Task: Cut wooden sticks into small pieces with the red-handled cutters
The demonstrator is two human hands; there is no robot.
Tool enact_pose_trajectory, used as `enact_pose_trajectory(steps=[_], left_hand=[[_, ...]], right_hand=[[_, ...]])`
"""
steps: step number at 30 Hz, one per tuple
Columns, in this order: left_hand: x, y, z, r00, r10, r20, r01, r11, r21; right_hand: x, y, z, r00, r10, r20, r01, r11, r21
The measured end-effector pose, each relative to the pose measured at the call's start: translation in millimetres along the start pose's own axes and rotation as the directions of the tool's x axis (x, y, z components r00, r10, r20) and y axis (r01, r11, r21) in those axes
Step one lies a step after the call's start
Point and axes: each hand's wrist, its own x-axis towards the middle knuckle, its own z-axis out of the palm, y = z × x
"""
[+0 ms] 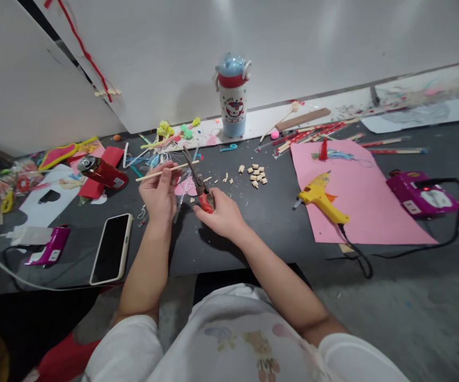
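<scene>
My left hand is closed on a thin wooden stick, pinched between thumb and fingers and sloping slightly up to the right. In my right hand are long-nose pliers with red handles and dark metal jaws. The jaws point up and away from me, and the stick's right end crosses them; whether they press on it I cannot tell. Right of the pliers lies a group of short cut wooden pieces, with smaller bits scattered nearby. Beneath the pliers is a pink paper piece.
A yellow glue gun rests on a pink sheet, beside a purple power strip. Behind stands a water bottle. To the left are a red can, a phone and craft scraps. Red-wrapped sticks lie at the back.
</scene>
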Motion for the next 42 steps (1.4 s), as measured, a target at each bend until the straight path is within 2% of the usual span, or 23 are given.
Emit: enact_pose_trajectory(steps=[3, 6, 9, 16, 22, 29, 38, 40, 42], left_hand=[[-1, 0, 0.5, 0.997, 0.053, -0.052, -0.052, 0.998, 0.019], [-4, 0, 2.8, 0.995, 0.08, -0.063, -0.082, 0.996, -0.037], [-6, 0, 4.1, 0.994, 0.066, -0.084, -0.072, 0.994, -0.076], [-5, 2, 4.0, 0.98, 0.031, -0.196, -0.038, 0.999, -0.032], [-7, 4, 6.6, 0.987, 0.0, -0.163, -0.018, 0.994, -0.104], [-8, -1, 6.4, 0.981, -0.033, -0.193, 0.028, 0.999, -0.028], [-10, -3, 9.8, 0.987, -0.077, -0.144, 0.065, 0.994, -0.086], [-10, -4, 9.2, 0.992, -0.066, -0.111, 0.057, 0.995, -0.085], [-11, -5, 8.3, 0.997, -0.077, -0.02, 0.075, 0.994, -0.076]], right_hand=[[-1, -1, 1, 0.999, -0.039, 0.008, 0.039, 0.999, 0.006], [-2, 0, 2, 0.996, -0.082, 0.019, 0.082, 0.997, 0.001], [-2, 1, 3, 0.994, -0.107, 0.026, 0.107, 0.994, -0.002], [-3, 2, 5, 0.979, -0.202, 0.028, 0.203, 0.978, -0.044], [-2, 4, 7, 0.979, -0.202, -0.027, 0.201, 0.979, -0.031], [-1, 5, 8, 0.983, -0.174, -0.061, 0.173, 0.985, -0.018], [-1, 2, 6, 0.998, -0.044, -0.047, 0.043, 0.999, -0.008], [-2, 2, 5, 0.999, -0.017, -0.03, 0.017, 1.0, 0.0], [-2, 2, 3, 1.0, 0.0, -0.021, 0.0, 1.0, 0.012]])
